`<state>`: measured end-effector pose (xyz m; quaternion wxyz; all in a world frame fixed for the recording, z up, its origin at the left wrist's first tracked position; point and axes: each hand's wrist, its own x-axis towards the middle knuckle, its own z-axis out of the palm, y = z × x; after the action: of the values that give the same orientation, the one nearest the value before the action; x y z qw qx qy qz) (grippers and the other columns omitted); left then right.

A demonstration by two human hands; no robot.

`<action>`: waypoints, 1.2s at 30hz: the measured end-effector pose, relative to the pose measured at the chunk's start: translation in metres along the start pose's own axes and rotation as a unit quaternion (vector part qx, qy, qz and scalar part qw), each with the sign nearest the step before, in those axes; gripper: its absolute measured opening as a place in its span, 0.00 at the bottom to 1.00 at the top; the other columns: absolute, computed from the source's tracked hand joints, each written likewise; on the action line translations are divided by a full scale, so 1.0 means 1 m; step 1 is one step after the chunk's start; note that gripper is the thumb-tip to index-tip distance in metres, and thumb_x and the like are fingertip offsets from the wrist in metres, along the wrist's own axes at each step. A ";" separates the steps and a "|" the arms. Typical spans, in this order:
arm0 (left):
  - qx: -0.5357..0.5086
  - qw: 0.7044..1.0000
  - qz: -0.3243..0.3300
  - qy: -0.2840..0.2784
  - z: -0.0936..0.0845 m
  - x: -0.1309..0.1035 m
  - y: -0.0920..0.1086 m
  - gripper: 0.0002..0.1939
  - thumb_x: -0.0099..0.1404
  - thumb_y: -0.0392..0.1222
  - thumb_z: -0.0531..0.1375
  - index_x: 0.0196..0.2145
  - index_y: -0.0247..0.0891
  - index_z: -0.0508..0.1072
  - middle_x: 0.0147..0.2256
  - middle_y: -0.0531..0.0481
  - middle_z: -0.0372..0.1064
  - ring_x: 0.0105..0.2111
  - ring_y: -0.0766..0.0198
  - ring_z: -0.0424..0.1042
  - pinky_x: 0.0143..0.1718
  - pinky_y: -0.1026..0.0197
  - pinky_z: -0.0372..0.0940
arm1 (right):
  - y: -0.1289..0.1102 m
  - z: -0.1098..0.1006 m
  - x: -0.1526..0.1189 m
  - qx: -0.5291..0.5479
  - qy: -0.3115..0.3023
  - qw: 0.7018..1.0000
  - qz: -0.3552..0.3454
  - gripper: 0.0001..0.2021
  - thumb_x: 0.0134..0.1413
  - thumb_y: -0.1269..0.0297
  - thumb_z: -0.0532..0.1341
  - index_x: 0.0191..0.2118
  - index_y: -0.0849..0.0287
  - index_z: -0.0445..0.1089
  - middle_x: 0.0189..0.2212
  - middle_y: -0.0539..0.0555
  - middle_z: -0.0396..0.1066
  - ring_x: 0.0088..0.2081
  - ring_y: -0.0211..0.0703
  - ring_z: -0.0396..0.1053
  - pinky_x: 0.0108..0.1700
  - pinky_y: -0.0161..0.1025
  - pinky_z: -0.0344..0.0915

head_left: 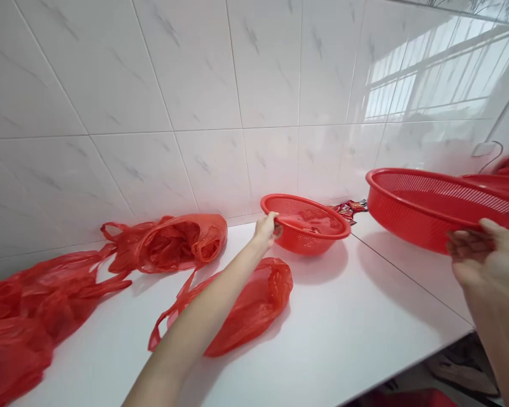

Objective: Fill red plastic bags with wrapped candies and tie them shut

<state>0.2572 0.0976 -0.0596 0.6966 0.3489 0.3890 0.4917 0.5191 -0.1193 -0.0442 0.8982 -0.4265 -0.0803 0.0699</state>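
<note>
Large red basket cut off by right edge; leftmost red bags cropped at left. Middle of nearest red bag hidden by left forearm. Packets partly covered by small red basket, print too small to be read. Dark items below table blurred.

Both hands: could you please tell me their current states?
Left hand: closed, holding the small round red plastic basket by the rim.
Right hand: at the large round red plastic basket; grip unclear.
</note>
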 end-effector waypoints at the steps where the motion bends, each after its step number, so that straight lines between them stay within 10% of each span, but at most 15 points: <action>1: -0.001 1.000 0.009 0.008 -0.009 -0.001 0.007 0.11 0.54 0.33 0.64 0.22 0.38 0.63 0.18 0.57 0.61 0.18 0.71 0.62 0.24 0.68 0.59 | 0.007 0.003 -0.005 0.002 0.040 0.998 0.048 0.13 0.48 0.78 0.57 0.17 0.57 0.64 0.13 0.48 0.64 0.18 0.34 0.64 0.27 0.36 0.63; 9: -0.010 0.996 0.028 0.079 -0.063 -0.009 0.036 0.11 0.57 0.32 0.62 0.22 0.38 0.63 0.17 0.58 0.61 0.18 0.70 0.63 0.24 0.67 0.62 | 0.068 -0.013 -0.007 -0.093 0.025 0.987 0.127 0.08 0.43 0.78 0.61 0.22 0.59 0.66 0.15 0.45 0.66 0.18 0.34 0.67 0.29 0.32 0.68; 18: -0.015 0.996 0.000 0.085 -0.072 -0.020 0.029 0.14 0.62 0.32 0.59 0.21 0.37 0.62 0.17 0.56 0.61 0.18 0.71 0.63 0.26 0.67 0.65 | 0.091 -0.041 -0.009 -0.226 -0.193 0.926 0.234 0.07 0.39 0.62 0.70 0.24 0.56 0.73 0.23 0.56 0.76 0.27 0.49 0.76 0.29 0.43 0.72; 24: 0.003 0.997 -0.025 0.067 -0.071 -0.021 0.023 0.12 0.62 0.33 0.59 0.22 0.38 0.63 0.18 0.55 0.63 0.18 0.71 0.64 0.26 0.67 0.66 | 0.089 -0.017 -0.061 -0.270 -0.380 0.884 -0.027 0.24 0.43 0.45 0.71 0.43 0.54 0.74 0.36 0.57 0.79 0.41 0.54 0.77 0.46 0.53 0.73; 28: 0.041 0.996 -0.056 0.060 -0.077 -0.019 0.019 0.13 0.63 0.33 0.57 0.21 0.38 0.62 0.17 0.54 0.62 0.17 0.70 0.62 0.24 0.67 0.66 | 0.097 0.007 -0.093 -0.359 -0.516 0.723 -0.286 0.28 0.53 0.43 0.66 0.56 0.51 0.71 0.58 0.62 0.71 0.61 0.62 0.65 0.60 0.64 0.59; 32: 0.089 0.991 -0.075 0.063 -0.088 -0.018 0.017 0.12 0.61 0.32 0.58 0.21 0.38 0.63 0.16 0.54 0.62 0.17 0.70 0.63 0.23 0.67 0.65 | 0.118 0.022 -0.103 -0.414 -0.590 0.582 -0.378 0.21 0.63 0.45 0.58 0.53 0.53 0.72 0.48 0.61 0.77 0.52 0.60 0.73 0.62 0.69 0.52; 36: 0.147 0.984 -0.077 0.059 -0.101 -0.018 0.012 0.11 0.58 0.31 0.62 0.22 0.38 0.65 0.16 0.52 0.65 0.17 0.67 0.66 0.25 0.65 0.67 | 0.128 0.029 -0.113 -0.430 -0.573 0.572 -0.399 0.16 0.67 0.50 0.56 0.42 0.54 0.75 0.35 0.58 0.78 0.38 0.52 0.75 0.50 0.54 0.62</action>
<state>0.1592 0.0940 -0.0917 0.6497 0.3866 0.5231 0.3935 0.3959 -0.0392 -0.1356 0.3126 -0.5579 -0.7611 -0.1087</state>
